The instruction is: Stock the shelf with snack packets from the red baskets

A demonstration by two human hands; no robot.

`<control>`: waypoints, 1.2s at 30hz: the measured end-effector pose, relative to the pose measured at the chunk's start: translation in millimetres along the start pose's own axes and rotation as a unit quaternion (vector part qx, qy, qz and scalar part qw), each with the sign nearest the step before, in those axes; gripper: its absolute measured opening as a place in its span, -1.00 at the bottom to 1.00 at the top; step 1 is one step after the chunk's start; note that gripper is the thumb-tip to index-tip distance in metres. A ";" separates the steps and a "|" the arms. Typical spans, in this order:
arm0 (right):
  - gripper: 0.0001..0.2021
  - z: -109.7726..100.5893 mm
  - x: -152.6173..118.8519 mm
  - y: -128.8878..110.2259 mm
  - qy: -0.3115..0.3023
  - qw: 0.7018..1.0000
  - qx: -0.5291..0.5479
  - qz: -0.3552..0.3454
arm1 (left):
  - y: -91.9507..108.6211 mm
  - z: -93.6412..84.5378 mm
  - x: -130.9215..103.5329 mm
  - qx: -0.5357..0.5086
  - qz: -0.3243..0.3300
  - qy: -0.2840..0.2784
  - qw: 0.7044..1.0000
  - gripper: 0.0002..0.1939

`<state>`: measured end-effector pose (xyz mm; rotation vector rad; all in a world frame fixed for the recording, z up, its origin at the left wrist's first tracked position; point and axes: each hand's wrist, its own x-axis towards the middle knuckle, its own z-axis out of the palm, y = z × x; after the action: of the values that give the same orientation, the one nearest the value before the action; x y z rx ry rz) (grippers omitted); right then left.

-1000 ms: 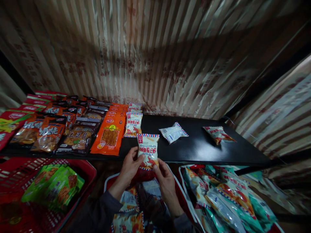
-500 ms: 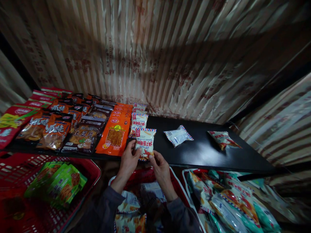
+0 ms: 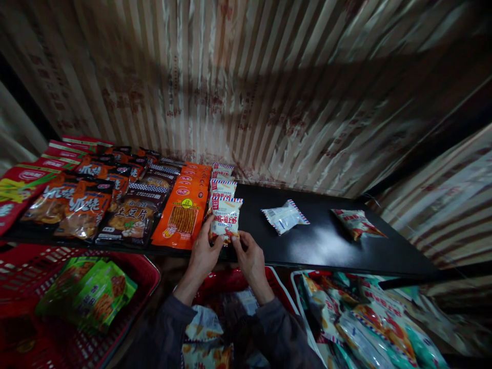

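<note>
Two sets of fingers pinch one snack packet (image 3: 226,212): left hand (image 3: 203,252) at its lower left, right hand (image 3: 251,260) at its lower right corner, probably so the printed front shows. Packet's at the front of the shelf (image 3: 251,210), overlapping matching packets (image 3: 224,187) behind, presumably keeping the row aligned. Orange packets (image 3: 179,218) just left, similarly lined up. Loose packet (image 3: 285,217) well apart right. Red basket (image 3: 225,277) below, likely for easy reach.
</note>
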<state>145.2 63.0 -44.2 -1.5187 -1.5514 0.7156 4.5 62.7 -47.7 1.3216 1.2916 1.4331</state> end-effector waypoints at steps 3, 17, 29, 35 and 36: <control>-0.72 2.2 3.1 -1.1 0.000 1.000 -0.012 -0.002 | 2.5 -1.9 2.2 0.029 -0.002 -0.009 1.000 -0.40; -0.65 11.5 12.6 3.0 0.040 0.986 -0.147 -0.064 | 3.1 -0.2 10.1 0.109 0.031 0.022 0.993 -0.45; -0.66 11.4 16.8 3.3 0.047 0.991 -0.106 -0.069 | 3.9 1.3 10.8 0.135 0.051 0.012 0.989 -0.45; -0.67 9.8 15.7 1.6 0.047 0.991 -0.103 -0.069 | 3.4 2.5 9.8 0.152 0.053 0.012 0.987 -0.46; -0.67 9.6 15.7 1.9 0.049 0.991 -0.103 -0.067 | 3.1 2.9 9.3 0.156 0.054 0.013 0.986 -0.46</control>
<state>139.1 80.1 -48.0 -1.5561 -1.6739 0.4090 6.3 71.7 -43.1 1.6036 1.5274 1.3628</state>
